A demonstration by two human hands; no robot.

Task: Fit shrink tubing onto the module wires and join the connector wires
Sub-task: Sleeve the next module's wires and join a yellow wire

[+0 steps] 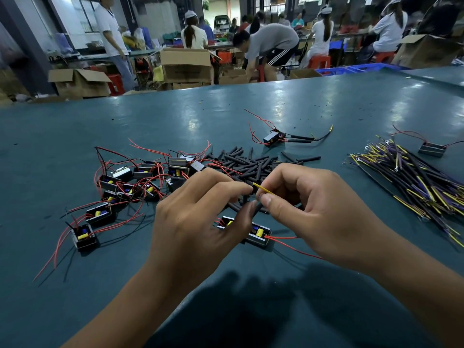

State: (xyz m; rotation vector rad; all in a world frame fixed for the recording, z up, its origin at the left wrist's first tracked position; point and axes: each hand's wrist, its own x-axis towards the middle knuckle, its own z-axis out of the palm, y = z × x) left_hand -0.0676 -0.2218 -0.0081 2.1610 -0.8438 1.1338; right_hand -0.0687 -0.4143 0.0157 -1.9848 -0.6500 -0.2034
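On teal bench (326,101), L hand (198,217) & R hand (319,209) grip yellow wire (262,188); joint hidden.

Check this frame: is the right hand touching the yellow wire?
Touching. The head view shows the right hand pinching the yellow wire between thumb and forefinger, no gap visible, while the left hand holds a black tube at the wire's end.

A glossy, smooth teal counter (326,101) is seen, matt black shrink tubing (251,162) is heaped, and brown cardboard boxes (185,64) are stacked.
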